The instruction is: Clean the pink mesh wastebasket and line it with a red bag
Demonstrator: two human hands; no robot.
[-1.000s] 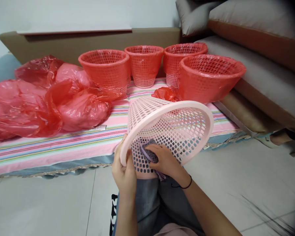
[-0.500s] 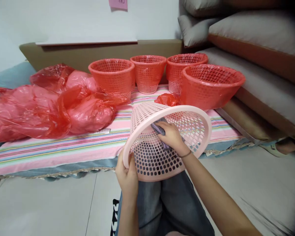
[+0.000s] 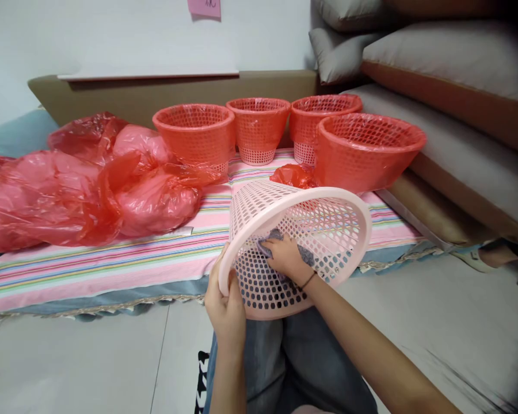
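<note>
A pale pink perforated plastic basket lies tilted on its side over my knees, its wide mouth facing me. My left hand grips the rim at the lower left, thumb inside and fingers outside. Inside the basket, my right hand is closed on a grey-purple cloth and presses it to the inner wall. Part of the cloth shows beyond the fingertips and part hangs beside the wrist.
Several baskets lined with red plastic bags, such as one at the back, stand on a striped bedcover. Filled red plastic bags lie at left. A small crumpled red bag sits behind the basket. Large cushions are stacked at right.
My right hand has moved the cloth slightly left and down along the basket's inner wall. My left hand keeps hold of the rim. The view has shifted slightly.
</note>
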